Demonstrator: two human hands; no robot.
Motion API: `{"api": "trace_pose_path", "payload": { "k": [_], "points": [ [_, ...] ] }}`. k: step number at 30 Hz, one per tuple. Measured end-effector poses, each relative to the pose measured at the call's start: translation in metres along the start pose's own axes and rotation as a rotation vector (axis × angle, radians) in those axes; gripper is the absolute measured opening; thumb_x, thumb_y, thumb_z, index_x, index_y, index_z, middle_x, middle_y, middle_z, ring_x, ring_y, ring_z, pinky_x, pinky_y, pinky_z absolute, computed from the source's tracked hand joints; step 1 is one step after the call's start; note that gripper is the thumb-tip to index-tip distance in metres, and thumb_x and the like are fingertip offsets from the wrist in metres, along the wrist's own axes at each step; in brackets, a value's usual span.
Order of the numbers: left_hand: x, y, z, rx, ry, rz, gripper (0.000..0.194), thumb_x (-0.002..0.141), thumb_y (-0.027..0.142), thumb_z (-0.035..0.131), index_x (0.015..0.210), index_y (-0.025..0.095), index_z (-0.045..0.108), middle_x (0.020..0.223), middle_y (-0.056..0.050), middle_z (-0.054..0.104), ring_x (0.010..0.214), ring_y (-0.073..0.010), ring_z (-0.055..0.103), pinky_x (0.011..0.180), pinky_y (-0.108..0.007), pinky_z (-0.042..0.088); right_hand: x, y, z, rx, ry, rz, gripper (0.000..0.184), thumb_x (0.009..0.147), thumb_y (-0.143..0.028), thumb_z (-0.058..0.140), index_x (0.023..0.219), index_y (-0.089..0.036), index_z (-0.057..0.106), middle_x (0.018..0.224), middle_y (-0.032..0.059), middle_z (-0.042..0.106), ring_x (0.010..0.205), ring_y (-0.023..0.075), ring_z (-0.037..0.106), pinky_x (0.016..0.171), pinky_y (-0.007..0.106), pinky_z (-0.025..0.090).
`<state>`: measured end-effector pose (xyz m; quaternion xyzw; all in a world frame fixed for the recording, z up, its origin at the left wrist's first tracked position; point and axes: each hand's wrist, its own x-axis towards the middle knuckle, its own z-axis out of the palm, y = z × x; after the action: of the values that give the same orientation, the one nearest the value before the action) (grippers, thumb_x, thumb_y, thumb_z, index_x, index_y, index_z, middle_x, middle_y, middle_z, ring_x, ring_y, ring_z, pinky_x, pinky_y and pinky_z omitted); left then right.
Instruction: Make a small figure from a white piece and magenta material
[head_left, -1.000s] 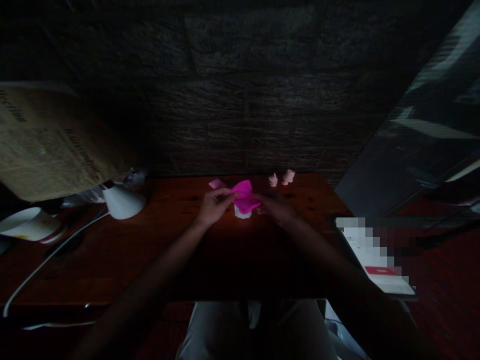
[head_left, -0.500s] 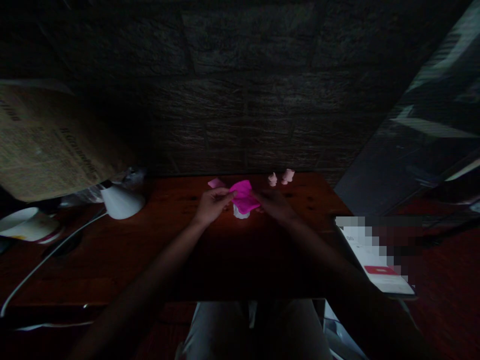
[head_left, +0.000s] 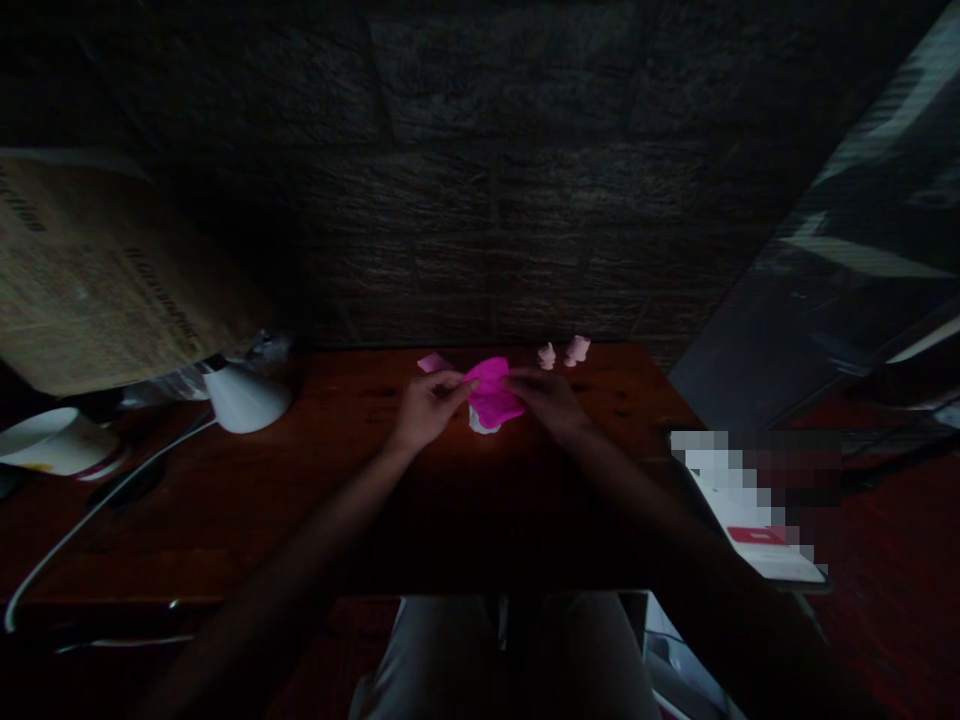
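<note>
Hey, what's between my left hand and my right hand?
In the head view, a bright pink sheet lies between the left hand and right hand, pinched by both, partly hiding a white object.

- Brown paper package (head_left: 82, 290), at the far left: dark printed lettering runs slantwise down its face.
- Upper line on the package: "ction" can be read, its start unclear.
- Lower line: seems to read "GravurePr", perhaps with an "H." before it; the ending is blurred.
- White panel (head_left: 784, 564) at right: a small mark on its red band (head_left: 754, 536), too small to read; blocky pixels hide part.
</note>
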<state>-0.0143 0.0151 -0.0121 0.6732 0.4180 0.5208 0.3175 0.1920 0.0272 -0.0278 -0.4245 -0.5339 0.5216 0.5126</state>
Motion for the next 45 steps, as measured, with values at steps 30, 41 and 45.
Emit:
{"api": "trace_pose_path", "payload": {
  "k": [30, 41, 45],
  "points": [
    [0.003, 0.010, -0.022, 0.179, -0.237, 0.362, 0.060, 0.072, 0.047, 0.089, 0.125, 0.025, 0.072, 0.160, -0.016, 0.048, 0.141, -0.0337, 0.053, 0.113, -0.052, 0.047, -0.002, -0.006, 0.007, 0.154, -0.055, -0.053, 0.037, 0.067, -0.045, 0.088, 0.095, -0.024, 0.074, 0.095, 0.0024, 0.079, 0.086, 0.0201, 0.071, 0.084, 0.038, 0.055],
    [0.003, 0.008, -0.024, 0.427, -0.348, 0.584, 0.043, 0.074, 0.035, 0.089, 0.115, 0.029, 0.078, 0.157, -0.012, 0.052, 0.150, -0.0328, 0.041, 0.119, -0.061, 0.037, 0.001, 0.001, 0.007, 0.122, -0.025, -0.050, 0.043, 0.066, -0.049, 0.087, 0.097, -0.024, 0.072, 0.099, 0.0043, 0.079, 0.092, 0.0221, 0.072, 0.086, 0.039, 0.056],
    [0.004, 0.007, -0.022, 0.413, -0.336, 0.595, 0.028, 0.081, 0.029, 0.084, 0.108, 0.030, 0.079, 0.153, -0.009, 0.057, 0.148, -0.0305, 0.044, 0.119, -0.061, 0.037, 0.000, 0.000, 0.008, 0.140, -0.004, -0.050, 0.041, 0.065, -0.047, 0.088, 0.095, -0.024, 0.072, 0.096, 0.0026, 0.078, 0.088, 0.0207, 0.071, 0.086, 0.038, 0.056]
  ]
}}
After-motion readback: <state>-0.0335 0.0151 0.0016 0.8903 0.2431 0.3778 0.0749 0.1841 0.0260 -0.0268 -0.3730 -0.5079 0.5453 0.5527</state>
